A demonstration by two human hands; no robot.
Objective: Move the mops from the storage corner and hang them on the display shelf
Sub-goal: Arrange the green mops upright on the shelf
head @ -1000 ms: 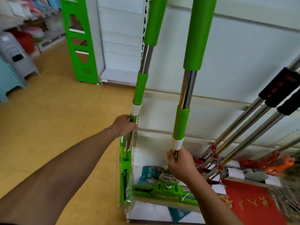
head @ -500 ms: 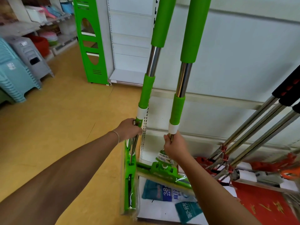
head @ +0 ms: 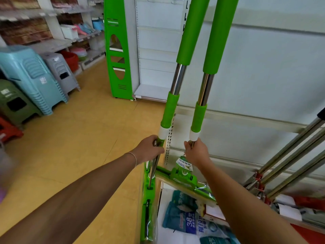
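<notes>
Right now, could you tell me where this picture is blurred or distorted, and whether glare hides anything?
In the head view, motion blur smears the far left edge and the shelves at upper left; wide-angle distortion bows the white shelf panel; the left mop and right mop stay sharp with mild highlights on their steel; the left hand and right hand are clear.

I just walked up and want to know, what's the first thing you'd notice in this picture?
Two tall bright green mops stand right in the middle: the left hand grips the left mop and the right hand grips the right mop, both just below a white ring on the pole. On the left, stacked plastic stools stand on the yellow floor. At the right edge, shiny metal poles lean against the white shelf wall.
</notes>
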